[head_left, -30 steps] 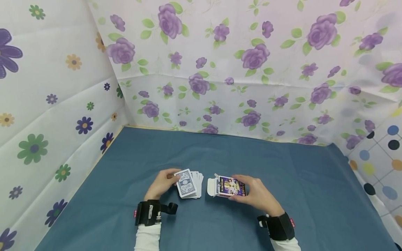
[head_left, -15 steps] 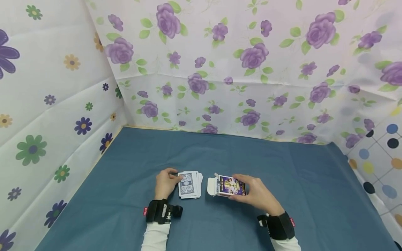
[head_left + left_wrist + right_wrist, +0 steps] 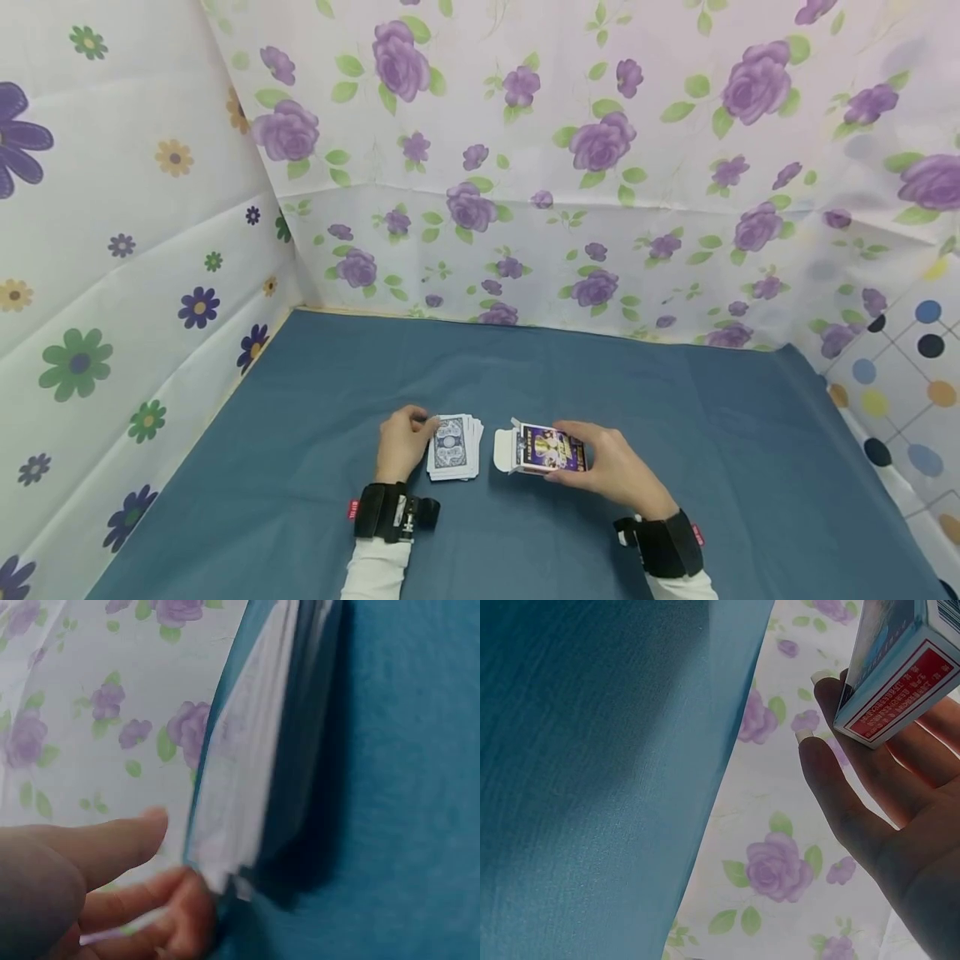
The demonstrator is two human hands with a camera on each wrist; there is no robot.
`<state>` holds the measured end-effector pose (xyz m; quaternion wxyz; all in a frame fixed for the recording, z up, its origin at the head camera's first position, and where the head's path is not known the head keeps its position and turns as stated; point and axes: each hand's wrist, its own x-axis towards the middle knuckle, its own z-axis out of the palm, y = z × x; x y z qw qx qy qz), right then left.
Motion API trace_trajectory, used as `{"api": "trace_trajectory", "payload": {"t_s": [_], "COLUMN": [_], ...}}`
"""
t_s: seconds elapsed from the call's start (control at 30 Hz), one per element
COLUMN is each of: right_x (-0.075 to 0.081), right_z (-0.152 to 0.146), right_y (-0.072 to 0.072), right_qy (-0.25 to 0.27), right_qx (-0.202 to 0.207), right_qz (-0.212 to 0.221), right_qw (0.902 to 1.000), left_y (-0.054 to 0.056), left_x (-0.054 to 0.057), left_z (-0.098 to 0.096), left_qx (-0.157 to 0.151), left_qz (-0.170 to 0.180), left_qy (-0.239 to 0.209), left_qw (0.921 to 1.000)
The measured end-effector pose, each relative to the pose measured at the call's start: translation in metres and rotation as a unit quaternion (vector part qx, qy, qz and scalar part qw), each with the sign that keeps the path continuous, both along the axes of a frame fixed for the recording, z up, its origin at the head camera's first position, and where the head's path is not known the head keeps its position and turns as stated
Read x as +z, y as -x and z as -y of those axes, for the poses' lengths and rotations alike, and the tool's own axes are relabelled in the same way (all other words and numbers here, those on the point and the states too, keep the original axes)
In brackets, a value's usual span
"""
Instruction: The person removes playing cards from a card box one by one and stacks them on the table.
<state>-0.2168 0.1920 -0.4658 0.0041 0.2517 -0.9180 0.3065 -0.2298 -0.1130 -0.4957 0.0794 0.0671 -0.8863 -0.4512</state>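
Note:
My right hand (image 3: 617, 467) grips a purple-and-gold playing-card box (image 3: 553, 449) between thumb and fingers, its open flap facing left. In the right wrist view the fingers lie against the card box (image 3: 907, 694), whose end carries a red label. A slightly uneven pile of playing cards (image 3: 453, 448) lies back side up on the cloth, left of the box. Beside its left edge is my left hand (image 3: 402, 446). Seen from the left wrist, the thumb is apart from the cards (image 3: 240, 772), while the bent fingers are right at their lower corner.
A blue-grey cloth (image 3: 525, 542) covers the table. Flowered sheets (image 3: 510, 175) hang behind and at the left, and a dotted sheet (image 3: 900, 417) at the right. Each wrist wears a black strap (image 3: 663, 546).
My left hand has laid a card from its grip onto the pile and shifted slightly right, its thumb now off the cards. The right hand and box have stayed in place.

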Motion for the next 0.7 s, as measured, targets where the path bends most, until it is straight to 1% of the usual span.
{"api": "trace_trajectory", "payload": {"t_s": [0.07, 0.1, 0.13, 0.2, 0.23, 0.27, 0.3, 0.33, 0.4, 0.5, 0.6, 0.7], "right_x": [0.000, 0.001, 0.001, 0.002, 0.002, 0.002, 0.002, 0.003, 0.003, 0.004, 0.004, 0.004], "right_z": [0.000, 0.000, 0.000, 0.000, -0.001, -0.001, -0.001, -0.001, -0.001, -0.001, -0.001, -0.001], "right_y": [0.000, 0.000, 0.000, 0.000, 0.000, 0.000, 0.000, 0.000, 0.000, 0.000, 0.000, 0.000], "right_qy": [0.000, 0.001, 0.000, 0.003, 0.006, 0.009, 0.012, 0.015, 0.021, 0.019, 0.013, 0.011], "right_qx": [0.001, 0.001, 0.000, 0.001, 0.001, 0.001, 0.003, 0.006, 0.010, 0.015, 0.014, 0.012], "right_qz": [0.001, 0.002, 0.001, -0.001, -0.001, -0.001, -0.002, -0.003, -0.001, -0.003, -0.004, -0.004], "right_qw": [1.0000, 1.0000, 1.0000, 1.0000, 1.0000, 1.0000, 0.9999, 0.9999, 0.9997, 0.9997, 0.9998, 0.9999], "left_y": [-0.003, -0.005, -0.007, -0.010, -0.013, -0.014, -0.016, -0.018, -0.021, -0.024, -0.024, -0.021], "left_x": [0.008, 0.013, 0.020, 0.033, 0.039, 0.045, 0.048, 0.051, 0.052, 0.048, 0.043, 0.039], "left_z": [-0.005, -0.009, -0.013, -0.023, -0.029, -0.035, -0.040, -0.046, -0.056, -0.066, -0.071, -0.072], "left_qx": [-0.009, -0.024, -0.047, -0.109, -0.145, -0.175, -0.199, -0.214, -0.225, -0.216, -0.211, -0.215], "left_qz": [-0.025, -0.036, -0.046, -0.043, -0.032, -0.019, -0.006, 0.006, 0.022, 0.036, 0.053, 0.077], "left_qy": [0.009, 0.008, 0.005, -0.018, -0.035, -0.044, -0.050, -0.052, -0.048, -0.046, -0.070, -0.110], "left_qw": [0.9996, 0.9990, 0.9978, 0.9930, 0.9883, 0.9835, 0.9788, 0.9754, 0.9730, 0.9746, 0.9736, 0.9673]}}
